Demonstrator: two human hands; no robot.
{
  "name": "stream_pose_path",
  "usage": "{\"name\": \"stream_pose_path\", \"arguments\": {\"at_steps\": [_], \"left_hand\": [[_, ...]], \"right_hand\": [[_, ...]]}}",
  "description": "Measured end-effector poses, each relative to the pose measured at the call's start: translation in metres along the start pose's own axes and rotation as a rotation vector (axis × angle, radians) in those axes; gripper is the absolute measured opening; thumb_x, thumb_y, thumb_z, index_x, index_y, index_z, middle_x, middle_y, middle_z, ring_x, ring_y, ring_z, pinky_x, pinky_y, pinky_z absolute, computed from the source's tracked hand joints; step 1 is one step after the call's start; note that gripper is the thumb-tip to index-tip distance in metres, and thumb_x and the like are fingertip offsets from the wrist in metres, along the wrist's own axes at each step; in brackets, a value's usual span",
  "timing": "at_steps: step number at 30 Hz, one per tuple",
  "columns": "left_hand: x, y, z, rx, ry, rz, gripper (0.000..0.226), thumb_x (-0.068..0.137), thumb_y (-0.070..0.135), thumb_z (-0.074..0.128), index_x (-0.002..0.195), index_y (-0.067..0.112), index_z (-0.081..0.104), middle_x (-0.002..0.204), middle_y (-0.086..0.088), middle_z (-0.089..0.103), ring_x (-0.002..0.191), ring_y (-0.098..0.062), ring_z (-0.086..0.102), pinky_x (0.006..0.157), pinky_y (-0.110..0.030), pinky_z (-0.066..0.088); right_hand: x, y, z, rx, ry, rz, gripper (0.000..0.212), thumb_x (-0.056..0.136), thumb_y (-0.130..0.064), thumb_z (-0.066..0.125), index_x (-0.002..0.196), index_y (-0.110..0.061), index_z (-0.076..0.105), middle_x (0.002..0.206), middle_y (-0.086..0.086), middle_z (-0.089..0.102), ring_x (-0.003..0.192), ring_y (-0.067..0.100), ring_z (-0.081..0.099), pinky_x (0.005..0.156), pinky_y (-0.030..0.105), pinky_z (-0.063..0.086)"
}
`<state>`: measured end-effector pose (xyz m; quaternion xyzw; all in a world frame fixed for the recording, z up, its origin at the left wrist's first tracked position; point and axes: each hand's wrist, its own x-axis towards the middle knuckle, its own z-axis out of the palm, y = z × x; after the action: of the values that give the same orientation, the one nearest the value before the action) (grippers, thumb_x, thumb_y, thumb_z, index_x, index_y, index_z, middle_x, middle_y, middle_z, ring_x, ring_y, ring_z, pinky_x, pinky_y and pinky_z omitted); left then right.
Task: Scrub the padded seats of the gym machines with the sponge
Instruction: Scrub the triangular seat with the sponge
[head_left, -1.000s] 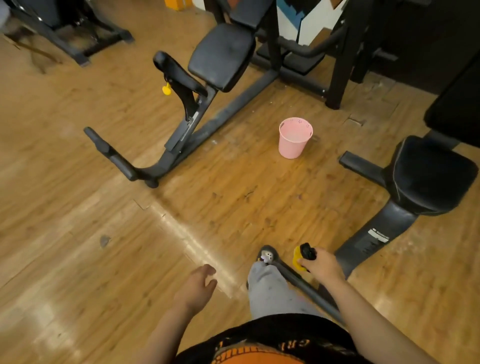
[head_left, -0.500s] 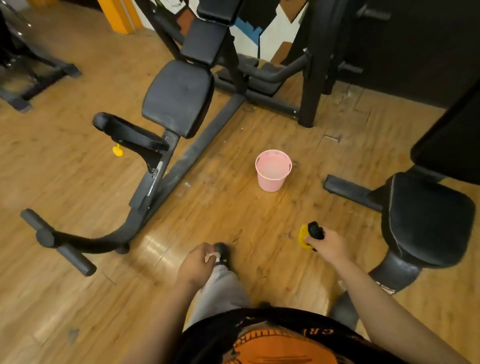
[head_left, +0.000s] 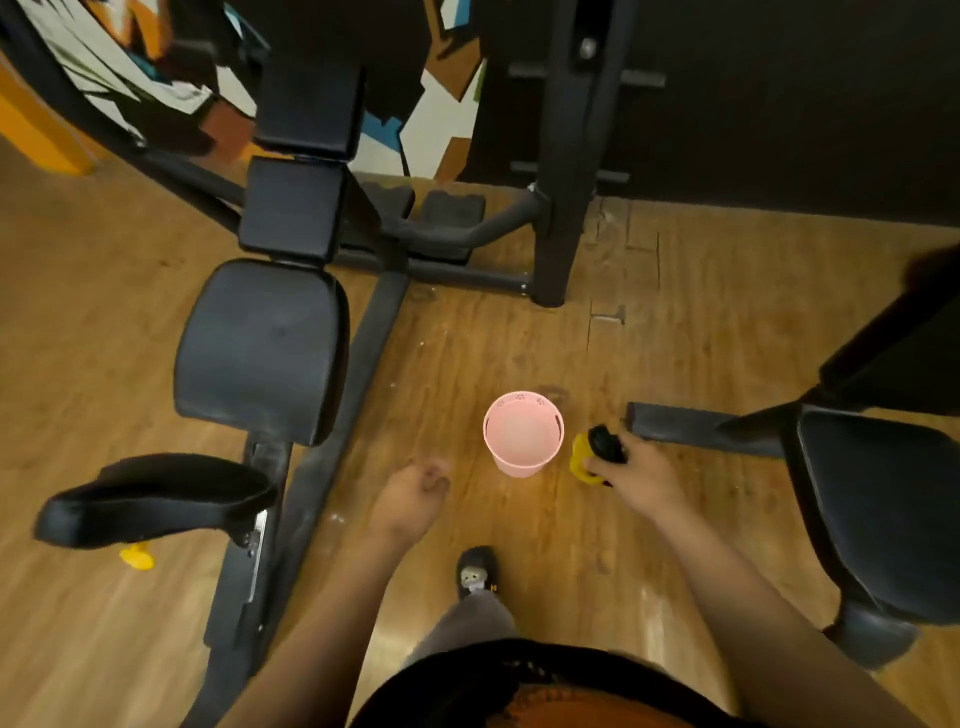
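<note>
One yellow-and-black sponge (head_left: 586, 461) was grasped in the right grip (head_left: 641, 480), just beside the pink bucket (head_left: 521, 466), probably for wetting. The left grip (head_left: 415, 493) hung loosely curled, holding nothing. The left-side seat (head_left: 260, 353) and the right-side seat (head_left: 883, 509) were not touched yet.

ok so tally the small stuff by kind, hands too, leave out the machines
pink bucket: 1
sponge: 1
yellow knob: 1
shoe: 1
hands: 2, the left hand holding nothing, the right hand gripping the sponge
total: 6
</note>
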<state>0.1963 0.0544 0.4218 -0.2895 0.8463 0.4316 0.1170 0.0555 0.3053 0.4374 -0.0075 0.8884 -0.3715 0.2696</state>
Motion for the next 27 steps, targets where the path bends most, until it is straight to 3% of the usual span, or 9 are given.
{"name": "stream_pose_path", "arguments": {"at_steps": [3,5,7,11,15,19,21,24,27], "left_hand": [[0.032,0.062,-0.046,-0.17,0.031,0.179,0.017,0.088,0.01,0.066,0.103,0.02,0.064,0.108,-0.002,0.066,0.109,-0.025,0.062,0.103,-0.043,0.045],[0.04,0.107,-0.066,-0.151,0.046,0.305,0.02,0.09,0.017,0.066,0.109,0.021,0.063,0.109,0.007,0.066,0.105,-0.012,0.062,0.098,-0.035,0.048],[0.04,0.149,-0.078,-0.16,0.069,0.443,0.027,0.088,0.024,0.068,0.114,0.026,0.061,0.109,0.017,0.064,0.099,-0.002,0.061,0.089,-0.025,0.049],[0.036,0.202,-0.083,-0.113,0.149,0.669,0.043,0.08,0.031,0.075,0.117,0.04,0.055,0.114,0.027,0.052,0.106,0.002,0.054,0.083,-0.008,0.042],[0.048,0.223,-0.076,0.143,0.274,0.823,0.043,0.078,0.028,0.077,0.118,0.032,0.06,0.118,0.022,0.049,0.115,0.003,0.043,0.094,-0.014,0.039],[0.062,0.231,-0.071,0.161,0.342,0.817,0.029,0.082,0.028,0.074,0.109,0.027,0.064,0.108,0.016,0.058,0.105,0.001,0.046,0.086,-0.017,0.042],[0.069,0.232,-0.071,0.098,0.363,0.802,0.016,0.086,0.026,0.071,0.1,0.026,0.064,0.1,0.016,0.06,0.099,-0.001,0.051,0.082,-0.022,0.047],[0.075,0.237,-0.071,-0.11,0.337,0.711,0.002,0.091,0.026,0.064,0.092,0.027,0.063,0.091,0.016,0.063,0.094,-0.008,0.059,0.078,-0.028,0.05],[0.077,0.245,-0.069,-0.425,0.304,0.614,0.006,0.092,0.024,0.06,0.091,0.019,0.064,0.085,0.007,0.066,0.087,-0.014,0.063,0.076,-0.026,0.052]], "right_hand": [[0.018,-0.07,-0.021,0.313,0.036,-0.089,0.027,0.084,-0.026,0.073,0.107,-0.013,0.066,0.094,-0.002,0.068,0.087,0.015,0.063,0.059,0.017,0.043],[0.02,-0.107,-0.038,0.544,-0.028,-0.09,0.021,0.087,-0.024,0.07,0.106,-0.018,0.068,0.091,-0.006,0.071,0.083,0.008,0.066,0.059,0.012,0.047],[0.021,-0.13,-0.053,0.669,-0.094,-0.087,0.016,0.088,-0.026,0.068,0.103,-0.022,0.069,0.088,-0.008,0.073,0.078,0.006,0.067,0.061,0.017,0.049],[0.029,-0.156,-0.071,0.73,-0.131,-0.113,0.021,0.086,-0.031,0.067,0.104,-0.02,0.07,0.094,-0.001,0.075,0.089,0.014,0.069,0.07,0.024,0.051],[0.036,-0.171,-0.079,0.763,-0.243,-0.148,0.024,0.086,-0.031,0.065,0.102,-0.015,0.071,0.092,0.004,0.074,0.086,0.016,0.07,0.077,0.03,0.055],[0.046,-0.173,-0.089,0.766,-0.278,-0.131,0.045,0.079,-0.048,0.066,0.111,-0.016,0.068,0.101,0.005,0.073,0.092,0.019,0.07,0.084,0.035,0.056],[0.05,-0.174,-0.095,0.758,-0.27,-0.156,0.055,0.075,-0.055,0.066,0.11,-0.013,0.069,0.097,0.005,0.073,0.084,0.019,0.068,0.079,0.031,0.055],[0.054,-0.181,-0.102,0.622,-0.223,-0.249,0.061,0.067,-0.061,0.065,0.1,-0.011,0.069,0.083,0.003,0.07,0.073,0.015,0.063,0.075,0.03,0.053],[0.055,-0.186,-0.103,0.49,-0.19,-0.297,0.047,0.068,-0.059,0.066,0.099,-0.024,0.067,0.085,-0.003,0.072,0.073,0.01,0.067,0.071,0.025,0.055]]}}
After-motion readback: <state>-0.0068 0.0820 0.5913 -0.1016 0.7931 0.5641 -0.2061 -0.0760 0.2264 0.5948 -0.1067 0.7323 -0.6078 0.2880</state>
